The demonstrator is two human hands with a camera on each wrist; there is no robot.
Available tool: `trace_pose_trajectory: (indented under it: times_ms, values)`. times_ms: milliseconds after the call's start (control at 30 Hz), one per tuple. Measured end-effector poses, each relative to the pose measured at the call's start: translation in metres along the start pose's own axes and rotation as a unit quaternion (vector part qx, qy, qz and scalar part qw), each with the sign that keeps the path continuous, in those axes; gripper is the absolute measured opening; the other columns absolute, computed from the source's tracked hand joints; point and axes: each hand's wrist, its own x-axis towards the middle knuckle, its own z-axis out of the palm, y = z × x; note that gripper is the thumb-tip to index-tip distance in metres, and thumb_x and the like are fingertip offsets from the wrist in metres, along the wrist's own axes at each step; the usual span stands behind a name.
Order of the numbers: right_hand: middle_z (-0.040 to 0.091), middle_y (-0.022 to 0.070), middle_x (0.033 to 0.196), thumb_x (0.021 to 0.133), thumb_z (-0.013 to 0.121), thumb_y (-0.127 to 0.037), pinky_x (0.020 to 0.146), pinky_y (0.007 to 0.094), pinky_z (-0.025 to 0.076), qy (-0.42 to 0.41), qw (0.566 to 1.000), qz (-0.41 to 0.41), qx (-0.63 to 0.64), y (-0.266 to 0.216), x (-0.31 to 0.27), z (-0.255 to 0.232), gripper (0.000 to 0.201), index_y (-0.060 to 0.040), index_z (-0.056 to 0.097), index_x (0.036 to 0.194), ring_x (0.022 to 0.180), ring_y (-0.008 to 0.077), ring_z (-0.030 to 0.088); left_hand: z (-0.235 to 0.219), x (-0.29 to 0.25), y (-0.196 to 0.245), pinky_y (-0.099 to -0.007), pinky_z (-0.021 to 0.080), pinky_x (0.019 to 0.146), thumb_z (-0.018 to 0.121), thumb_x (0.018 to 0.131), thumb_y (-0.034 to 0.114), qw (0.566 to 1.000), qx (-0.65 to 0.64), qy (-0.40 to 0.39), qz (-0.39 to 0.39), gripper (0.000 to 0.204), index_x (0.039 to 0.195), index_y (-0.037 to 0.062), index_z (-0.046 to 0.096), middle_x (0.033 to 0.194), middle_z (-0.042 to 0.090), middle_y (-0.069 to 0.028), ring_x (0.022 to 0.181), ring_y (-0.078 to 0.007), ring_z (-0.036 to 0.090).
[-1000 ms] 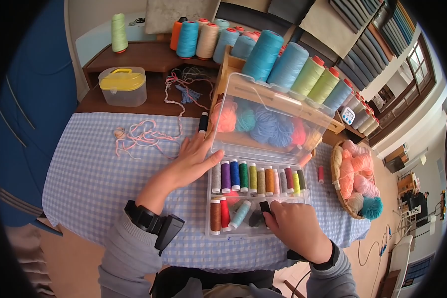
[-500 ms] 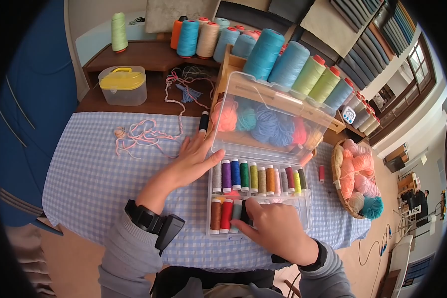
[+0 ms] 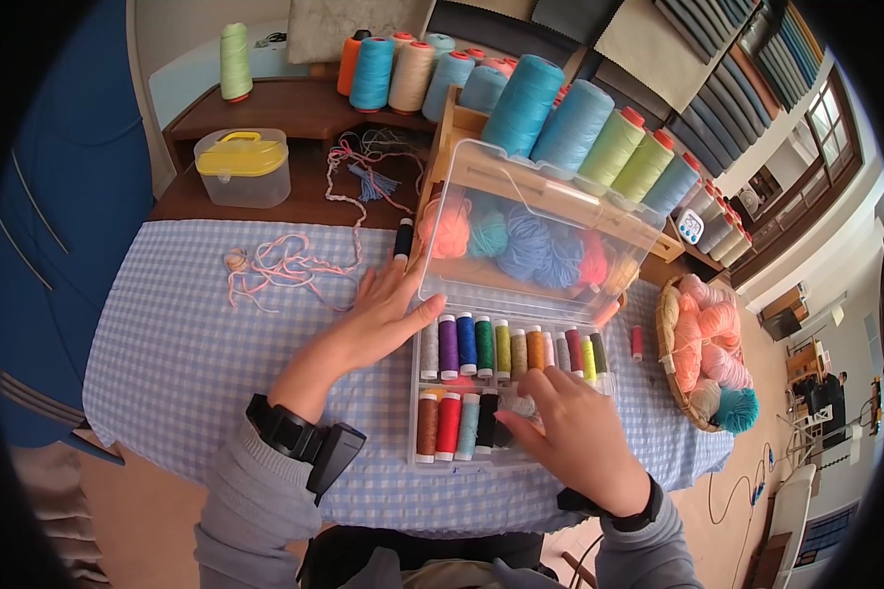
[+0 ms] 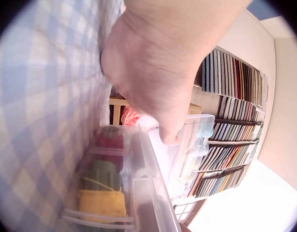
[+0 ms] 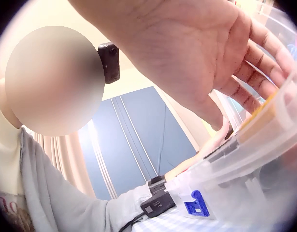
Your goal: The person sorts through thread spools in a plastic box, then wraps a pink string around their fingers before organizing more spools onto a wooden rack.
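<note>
A clear plastic thread box (image 3: 414, 424) lies with its lid (image 3: 550, 226) raised. Its back row holds many coloured spools, among them a purple spool (image 3: 448, 348). In the front row a brown spool (image 3: 427, 428), a red spool (image 3: 448, 428), a light blue spool (image 3: 468, 428) and a black spool (image 3: 486, 424) stand side by side. My right hand (image 3: 581, 428) hovers over the front row's right part, fingers loosely bent and holding nothing. My left hand (image 3: 388, 312) rests at the box's left side, fingers spread, thumb by the lid's lower corner.
Another dark spool (image 3: 403, 240) stands beyond my left fingertips. Loose pink yarn (image 3: 285, 275) lies on the checked cloth (image 3: 177, 334). A yarn basket (image 3: 670, 353) and a small red spool (image 3: 636, 343) are at right. Behind the lid stands a wooden rack (image 3: 449, 128) with large thread cones.
My right hand has set the black spool beside the light blue one, let go and moved right. The light blue spool, earlier slanted, is now straight. My left hand stays put.
</note>
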Motion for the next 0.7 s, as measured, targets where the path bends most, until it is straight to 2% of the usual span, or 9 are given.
trace_pose_trajectory:
  times_ms: [167,233,267,400,600,667,700]
  values:
    - [0.053,0.0094,0.073,0.078,0.061,-0.032,0.051,0.0361,0.045,-0.024,0.999,0.03,0.002,0.012,-0.014,-0.024,0.032,-0.0029,0.049,0.086,0.066,0.0265,0.057,0.001,0.001,-0.002,-0.0384,-0.001,0.108,0.021,0.09,0.055,1.0,0.0,0.0,0.0,0.072,0.14,0.0059,0.004,0.143,0.001,-0.0244,0.134,-0.0314,-0.006]
    - [0.053,0.0099,0.07,0.079,0.06,-0.032,0.052,0.0367,0.046,-0.123,0.992,0.018,-0.009,0.019,-0.023,-0.03,0.031,-0.0033,0.05,0.086,0.066,0.0264,0.057,0.003,0.002,-0.003,-0.0405,-0.001,0.108,0.024,0.088,0.058,1.0,-0.003,0.02,0.01,0.076,0.14,0.0066,0.004,0.14,0.009,-0.0304,0.134,-0.0343,0.0]
    - [0.055,0.0103,0.068,0.081,0.058,-0.031,0.053,0.0371,0.045,-0.166,0.986,0.008,0.0,0.02,-0.026,-0.033,0.029,-0.0034,0.051,0.086,0.065,0.0267,0.057,0.003,0.002,-0.003,-0.0405,-0.001,0.108,0.024,0.088,0.058,1.0,-0.003,0.019,0.011,0.076,0.14,0.0066,0.004,0.14,0.009,-0.0304,0.134,-0.0343,0.0]
    - [0.056,0.0104,0.068,0.082,0.057,-0.028,0.053,0.0371,0.045,-0.153,0.987,-0.006,0.055,0.016,-0.029,-0.024,0.025,-0.0032,0.052,0.082,0.065,0.0266,0.057,0.002,0.002,-0.002,-0.0411,-0.001,0.108,0.025,0.089,0.055,1.0,0.001,0.016,0.015,0.074,0.14,0.0074,0.003,0.14,0.009,-0.0297,0.134,-0.0349,0.001]
    - [0.055,0.0102,0.062,0.08,0.057,-0.024,0.053,0.0368,0.045,-0.138,0.99,-0.031,-0.003,0.017,-0.022,-0.01,0.022,-0.0036,0.054,0.074,0.063,0.0261,0.055,0.002,0.002,-0.003,-0.0418,0.0,0.108,0.025,0.089,0.054,1.0,0.006,0.016,0.019,0.072,0.14,0.0078,0.002,0.141,0.01,-0.0278,0.134,-0.0353,0.001]
    - [0.053,0.0105,0.058,0.079,0.057,-0.021,0.053,0.0374,0.044,-0.082,0.995,-0.045,0.045,0.015,-0.021,-0.001,0.019,-0.0032,0.053,0.075,0.062,0.027,0.055,0.003,0.004,-0.004,-0.0418,0.0,0.108,0.025,0.089,0.055,0.999,0.007,0.018,0.03,0.073,0.14,0.0076,0.002,0.141,0.01,-0.0274,0.134,-0.0353,0.001]
    - [0.053,0.0105,0.058,0.079,0.057,-0.021,0.053,0.0374,0.044,-0.081,0.995,-0.045,0.045,0.011,-0.019,-0.001,0.019,-0.0032,0.053,0.075,0.062,0.027,0.055,0.003,0.004,-0.005,-0.042,0.0,0.108,0.024,0.089,0.056,0.999,0.008,0.017,0.027,0.073,0.14,0.0076,0.002,0.141,0.009,-0.0274,0.134,-0.0353,0.0]
